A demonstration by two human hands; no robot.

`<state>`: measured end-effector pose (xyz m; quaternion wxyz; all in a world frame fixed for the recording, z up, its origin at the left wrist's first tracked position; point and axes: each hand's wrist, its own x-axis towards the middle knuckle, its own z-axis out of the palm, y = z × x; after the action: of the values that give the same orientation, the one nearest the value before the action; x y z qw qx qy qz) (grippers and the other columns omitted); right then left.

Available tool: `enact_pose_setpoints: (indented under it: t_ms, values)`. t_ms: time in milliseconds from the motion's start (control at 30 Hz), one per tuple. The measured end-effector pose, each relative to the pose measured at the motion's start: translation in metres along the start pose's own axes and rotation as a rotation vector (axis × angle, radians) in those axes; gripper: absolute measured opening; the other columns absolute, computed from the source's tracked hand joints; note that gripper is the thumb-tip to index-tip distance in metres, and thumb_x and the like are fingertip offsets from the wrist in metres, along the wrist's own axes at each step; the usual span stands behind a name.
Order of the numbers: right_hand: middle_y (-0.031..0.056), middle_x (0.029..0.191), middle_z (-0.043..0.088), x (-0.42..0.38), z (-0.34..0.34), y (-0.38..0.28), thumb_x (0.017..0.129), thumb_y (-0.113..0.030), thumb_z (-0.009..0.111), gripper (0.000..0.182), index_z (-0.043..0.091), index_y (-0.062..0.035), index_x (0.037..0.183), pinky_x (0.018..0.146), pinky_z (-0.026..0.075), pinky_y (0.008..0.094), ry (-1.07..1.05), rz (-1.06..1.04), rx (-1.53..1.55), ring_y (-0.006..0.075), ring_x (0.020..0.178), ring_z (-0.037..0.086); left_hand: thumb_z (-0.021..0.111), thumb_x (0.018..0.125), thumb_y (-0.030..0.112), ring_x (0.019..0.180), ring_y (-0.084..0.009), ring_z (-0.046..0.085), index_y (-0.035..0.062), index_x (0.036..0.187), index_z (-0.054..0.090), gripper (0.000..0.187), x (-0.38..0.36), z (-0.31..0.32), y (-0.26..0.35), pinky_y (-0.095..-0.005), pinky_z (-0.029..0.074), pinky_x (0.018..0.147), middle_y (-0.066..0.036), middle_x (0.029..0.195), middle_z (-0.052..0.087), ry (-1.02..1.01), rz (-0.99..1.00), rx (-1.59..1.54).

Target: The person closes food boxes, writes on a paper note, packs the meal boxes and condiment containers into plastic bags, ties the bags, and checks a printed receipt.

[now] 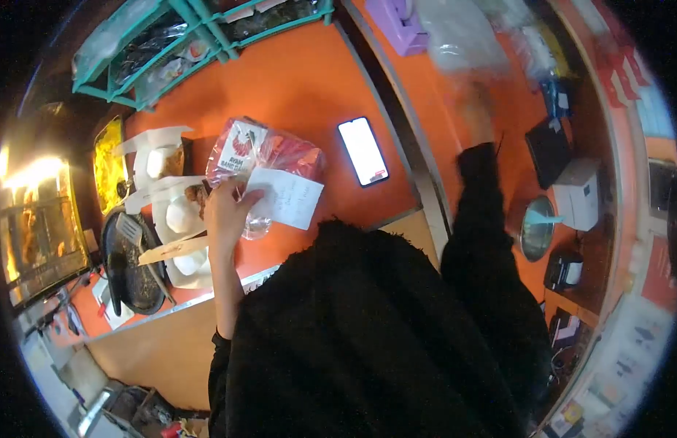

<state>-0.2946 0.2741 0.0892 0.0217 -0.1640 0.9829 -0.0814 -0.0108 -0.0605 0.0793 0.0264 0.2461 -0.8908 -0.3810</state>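
Observation:
My left hand (227, 219) is closed on a white paper slip (291, 201) with faint writing, its thumb pressing the slip's edge. Under the slip lies a clear plastic bag (298, 155) with red contents and a printed label (242, 148) reading "AYAM". My right hand (476, 109) reaches to the far right and is smeared by motion, so its fingers do not show. Just beyond it are clear plastic bags (459, 36). Left of my left hand, open white boxes (163, 197) hold white rice mounds (184, 217) and brown pieces of food.
A lit phone (364, 151) lies on the orange counter (295, 80). At the left are a black pan (127, 281), a spatula (129, 230) and a bright glass cabinet (43, 219). A green rack (214, 36) stands behind; a metal bowl (537, 237) sits at right.

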Motion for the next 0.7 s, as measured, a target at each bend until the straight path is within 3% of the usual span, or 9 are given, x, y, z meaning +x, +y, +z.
enact_pose_setpoints:
  t_ms: [33, 67, 167, 267, 300, 367, 433, 500, 700]
  values:
    - [0.012, 0.081, 0.058, 0.015, 0.013, 0.053, 0.077, -0.027, 0.052, 0.026, 0.057, -0.0047, 0.091, 0.059, 0.045, 0.0344, 0.085, -0.009, -0.205, 0.0236, 0.067, 0.055, 0.066, 0.063, 0.019, 0.061, -0.0258, 0.053, -0.0005, 0.078, 0.059, 0.026, 0.0, -0.003, 0.002, -0.0341, 0.04, 0.058, -0.013, 0.069, 0.056, -0.031, -0.002, -0.081]
    - [0.0109, 0.084, 0.057, 0.02, 0.005, 0.068, 0.077, -0.033, 0.056, 0.032, 0.058, -0.0043, 0.091, 0.064, 0.046, 0.0327, -0.236, 0.28, -0.376, 0.0225, 0.072, 0.054, 0.066, 0.063, 0.019, 0.061, -0.0258, 0.053, -0.0005, 0.078, 0.059, 0.026, -0.001, -0.004, 0.003, -0.0341, 0.04, 0.058, -0.013, 0.069, 0.056, -0.008, -0.029, -0.069]
    - [0.0089, 0.087, 0.059, 0.046, 0.082, 0.15, 0.073, -0.029, 0.061, 0.031, 0.059, -0.0051, 0.093, 0.061, 0.046, 0.0311, -0.206, 0.011, 0.664, 0.0194, 0.073, 0.055, 0.064, 0.065, 0.016, 0.064, -0.0261, 0.053, -0.0015, 0.081, 0.058, 0.025, 0.0, -0.004, -0.001, -0.0338, 0.04, 0.059, -0.014, 0.069, 0.054, -0.041, 0.032, -0.133]
    - [0.0071, 0.091, 0.059, 0.037, 0.03, 0.041, 0.07, -0.01, 0.059, 0.033, 0.052, -0.0019, 0.102, 0.071, 0.045, 0.03, -0.558, 0.103, 0.036, 0.0168, 0.081, 0.056, 0.064, 0.066, 0.015, 0.067, -0.0265, 0.053, -0.0023, 0.082, 0.057, 0.025, -0.004, -0.001, -0.005, -0.034, 0.04, 0.06, -0.014, 0.072, 0.054, 0.007, 0.054, -0.172]
    - [0.0065, 0.093, 0.059, 0.032, 0.014, -0.002, 0.069, -0.003, 0.058, 0.037, 0.05, -0.0008, 0.105, 0.074, 0.045, 0.0296, -0.585, 0.065, 0.154, 0.0159, 0.083, 0.056, 0.064, 0.065, 0.015, 0.068, -0.0266, 0.053, -0.0026, 0.082, 0.056, 0.025, -0.005, 0.001, -0.003, -0.0342, 0.04, 0.061, -0.014, 0.074, 0.054, 0.028, 0.078, -0.261]
    - [0.007, 0.092, 0.059, 0.001, 0.008, -0.072, 0.069, -0.004, 0.061, 0.031, 0.051, -0.0005, 0.099, 0.074, 0.045, 0.0256, -0.405, -0.323, 0.955, 0.0131, 0.083, 0.056, 0.065, 0.065, 0.015, 0.068, -0.026, 0.053, -0.0026, 0.08, 0.056, 0.025, -0.006, 0.003, -0.003, -0.0338, 0.04, 0.061, -0.014, 0.074, 0.054, 0.039, 0.052, -0.23]
    - [0.0055, 0.088, 0.059, -0.034, -0.019, -0.154, 0.07, -0.008, 0.063, 0.027, 0.052, -0.0005, 0.093, 0.071, 0.045, 0.0258, -0.612, -0.456, 1.289, 0.011, 0.079, 0.056, 0.067, 0.064, 0.017, 0.068, -0.0248, 0.053, -0.0025, 0.077, 0.056, 0.025, -0.005, 0.004, -0.001, -0.0332, 0.041, 0.061, -0.013, 0.073, 0.054, 0.045, 0.035, -0.176]
    - [0.0044, 0.086, 0.058, -0.055, -0.012, -0.208, 0.068, -0.008, 0.064, 0.027, 0.051, -0.0016, 0.092, 0.069, 0.045, 0.0268, -0.589, -0.752, 1.385, 0.0113, 0.078, 0.056, 0.068, 0.063, 0.017, 0.067, -0.0237, 0.053, -0.0022, 0.076, 0.057, 0.026, -0.006, 0.005, 0.001, -0.0322, 0.041, 0.061, -0.013, 0.073, 0.054, 0.042, -0.026, -0.255]
    - [0.0045, 0.089, 0.056, -0.072, 0.029, -0.255, 0.069, -0.007, 0.066, 0.035, 0.047, -0.0021, 0.098, 0.072, 0.045, 0.0269, -0.603, -0.726, 0.952, 0.0139, 0.084, 0.056, 0.069, 0.062, 0.018, 0.064, -0.0191, 0.053, -0.0016, 0.075, 0.057, 0.026, -0.008, 0.012, -0.015, -0.0294, 0.041, 0.06, -0.011, 0.072, 0.055, 0.068, -0.053, -0.383]
